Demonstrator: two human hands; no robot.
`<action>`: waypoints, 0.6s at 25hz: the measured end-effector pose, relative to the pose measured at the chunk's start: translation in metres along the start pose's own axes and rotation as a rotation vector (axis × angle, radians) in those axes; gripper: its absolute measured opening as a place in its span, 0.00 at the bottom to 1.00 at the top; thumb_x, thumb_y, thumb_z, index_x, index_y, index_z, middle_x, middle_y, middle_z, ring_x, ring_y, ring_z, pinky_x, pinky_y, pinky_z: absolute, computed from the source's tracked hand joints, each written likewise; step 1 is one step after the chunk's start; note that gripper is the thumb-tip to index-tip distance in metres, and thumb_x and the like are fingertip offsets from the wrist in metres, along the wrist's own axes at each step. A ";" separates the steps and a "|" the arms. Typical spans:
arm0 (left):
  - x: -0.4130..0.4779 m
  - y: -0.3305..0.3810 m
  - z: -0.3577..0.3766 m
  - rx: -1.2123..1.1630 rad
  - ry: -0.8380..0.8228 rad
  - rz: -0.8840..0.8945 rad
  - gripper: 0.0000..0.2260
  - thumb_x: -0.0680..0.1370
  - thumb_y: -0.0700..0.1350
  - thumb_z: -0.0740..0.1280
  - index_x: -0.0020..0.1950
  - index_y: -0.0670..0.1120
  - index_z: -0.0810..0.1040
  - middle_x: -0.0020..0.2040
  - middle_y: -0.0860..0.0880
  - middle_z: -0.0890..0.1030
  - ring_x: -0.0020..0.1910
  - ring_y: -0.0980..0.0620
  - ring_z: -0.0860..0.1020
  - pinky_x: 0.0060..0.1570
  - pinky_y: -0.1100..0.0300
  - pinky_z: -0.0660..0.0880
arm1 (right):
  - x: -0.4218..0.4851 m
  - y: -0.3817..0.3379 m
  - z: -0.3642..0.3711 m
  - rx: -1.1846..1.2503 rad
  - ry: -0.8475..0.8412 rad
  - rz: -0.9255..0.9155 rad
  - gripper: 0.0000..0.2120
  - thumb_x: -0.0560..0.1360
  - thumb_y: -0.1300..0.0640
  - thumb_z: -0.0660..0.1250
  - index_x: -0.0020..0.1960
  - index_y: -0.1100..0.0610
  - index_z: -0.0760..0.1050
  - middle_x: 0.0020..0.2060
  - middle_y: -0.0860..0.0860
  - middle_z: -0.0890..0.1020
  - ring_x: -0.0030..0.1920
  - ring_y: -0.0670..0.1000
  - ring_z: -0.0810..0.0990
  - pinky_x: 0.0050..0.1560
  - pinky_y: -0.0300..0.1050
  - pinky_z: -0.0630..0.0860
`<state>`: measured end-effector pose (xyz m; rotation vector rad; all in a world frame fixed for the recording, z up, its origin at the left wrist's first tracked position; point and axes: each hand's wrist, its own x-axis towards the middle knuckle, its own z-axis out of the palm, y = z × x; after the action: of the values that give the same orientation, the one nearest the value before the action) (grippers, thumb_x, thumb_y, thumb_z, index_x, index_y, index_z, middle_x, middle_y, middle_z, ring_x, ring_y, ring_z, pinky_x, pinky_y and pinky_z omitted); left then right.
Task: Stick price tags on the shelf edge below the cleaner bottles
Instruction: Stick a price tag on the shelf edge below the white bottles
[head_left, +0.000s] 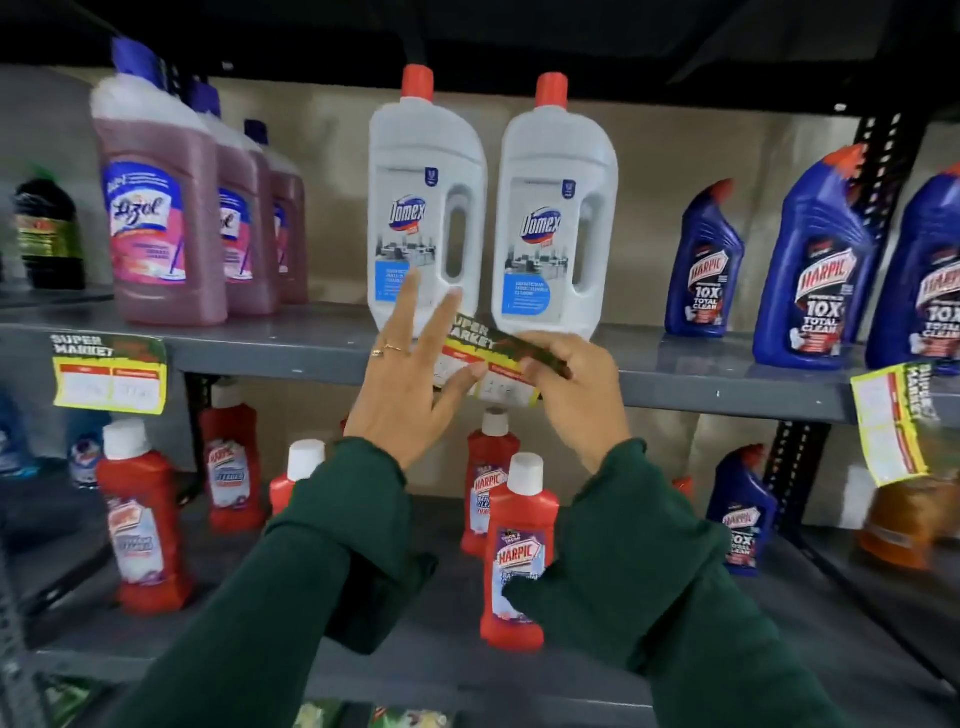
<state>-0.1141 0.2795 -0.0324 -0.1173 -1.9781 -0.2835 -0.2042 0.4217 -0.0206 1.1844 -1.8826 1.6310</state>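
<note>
A yellow, red and green price tag lies against the grey shelf edge below two white Domex bottles. My left hand has its thumb pressed on the tag's lower left part and its other fingers spread upward. At the tag's right end, my right hand pinches the card. Another tag is stuck on the edge below the pink Lizol bottles. A third tag hangs tilted below the blue Harpic bottles at the right.
Red Harpic bottles with white caps stand on the lower shelf under my arms. A dark bottle sits at the far left. A black slotted upright runs down the right side. A blue Harpic bottle stands at the lower right.
</note>
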 end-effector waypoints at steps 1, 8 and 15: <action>0.001 -0.001 -0.003 -0.008 -0.039 0.033 0.20 0.77 0.52 0.59 0.67 0.47 0.65 0.73 0.41 0.56 0.70 0.40 0.58 0.64 0.39 0.62 | -0.002 0.002 -0.003 -0.075 -0.030 -0.093 0.17 0.71 0.60 0.66 0.48 0.36 0.76 0.47 0.45 0.80 0.55 0.48 0.74 0.62 0.64 0.65; -0.009 -0.013 0.004 0.010 -0.069 0.050 0.11 0.76 0.46 0.59 0.40 0.41 0.76 0.53 0.40 0.79 0.57 0.48 0.70 0.63 0.50 0.58 | -0.017 0.011 -0.003 -0.444 0.044 -0.386 0.13 0.71 0.49 0.61 0.42 0.55 0.81 0.41 0.53 0.79 0.46 0.43 0.67 0.56 0.64 0.68; -0.009 -0.017 -0.003 0.024 -0.104 -0.041 0.01 0.74 0.39 0.68 0.42 0.43 0.78 0.56 0.46 0.79 0.56 0.49 0.70 0.58 0.51 0.65 | -0.018 0.023 0.003 -0.320 0.143 -0.311 0.10 0.70 0.54 0.66 0.39 0.61 0.80 0.46 0.57 0.75 0.50 0.54 0.72 0.51 0.55 0.75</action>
<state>-0.1116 0.2623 -0.0418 -0.0772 -2.0879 -0.2852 -0.2108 0.4249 -0.0490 1.1242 -1.6914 1.1669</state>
